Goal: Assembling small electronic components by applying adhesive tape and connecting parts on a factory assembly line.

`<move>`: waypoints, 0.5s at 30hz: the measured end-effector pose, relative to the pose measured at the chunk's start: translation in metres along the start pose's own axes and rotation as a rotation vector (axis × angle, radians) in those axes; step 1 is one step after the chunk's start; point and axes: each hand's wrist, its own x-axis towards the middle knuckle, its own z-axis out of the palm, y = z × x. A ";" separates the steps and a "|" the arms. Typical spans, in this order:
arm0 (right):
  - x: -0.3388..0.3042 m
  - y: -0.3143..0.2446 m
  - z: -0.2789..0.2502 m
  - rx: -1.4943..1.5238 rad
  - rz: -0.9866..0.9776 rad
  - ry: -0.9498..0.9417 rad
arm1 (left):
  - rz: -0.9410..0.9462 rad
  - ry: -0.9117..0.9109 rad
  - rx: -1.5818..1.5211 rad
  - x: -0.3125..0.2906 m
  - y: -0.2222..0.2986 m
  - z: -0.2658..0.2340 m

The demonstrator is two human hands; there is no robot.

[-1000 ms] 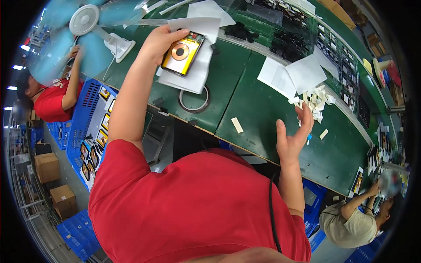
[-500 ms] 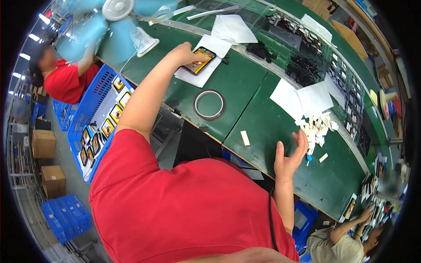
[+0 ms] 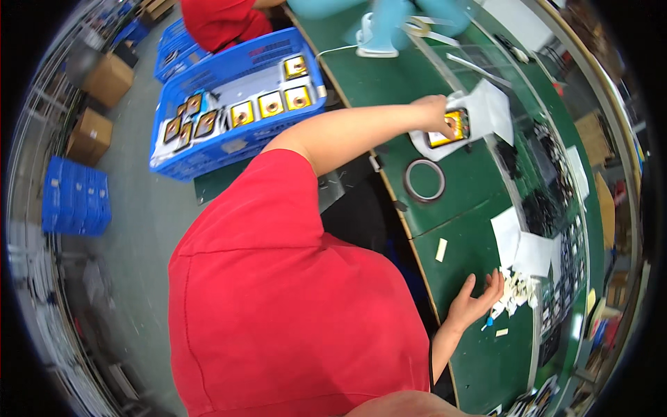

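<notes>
My left hand (image 3: 435, 113) reaches out to the far side of the bench and grips a flat, phone-like device (image 3: 451, 129) with a dark frame and a yellow panel. White paper (image 3: 425, 146) lies under the device. My right hand (image 3: 478, 299) is open, palm turned up and fingers a little bent, with nothing in it. Beside its fingertips is a heap of small cream-white strips (image 3: 517, 292). A small blue-tipped piece (image 3: 489, 322) lies next to that heap. Between my hands a roll of dark tape (image 3: 424, 181) rests flat on the green bench (image 3: 455, 208).
At left stands a blue crate (image 3: 240, 147) holding several similar yellow-panelled devices (image 3: 271, 104). A blue fan (image 3: 379, 35) stands at the far end of the bench. White sheets (image 3: 535, 254) and black parts (image 3: 545, 208) lie along the right. Another person's red sleeve (image 3: 222, 21) shows at top.
The view has swung left, bringing more of the blue crate into sight. My left hand keeps hold of the device, and my right hand stays open by the strips.
</notes>
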 end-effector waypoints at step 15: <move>0.006 0.007 0.008 -0.150 0.043 -0.137 | -0.831 0.675 -1.301 -0.289 -0.309 -0.198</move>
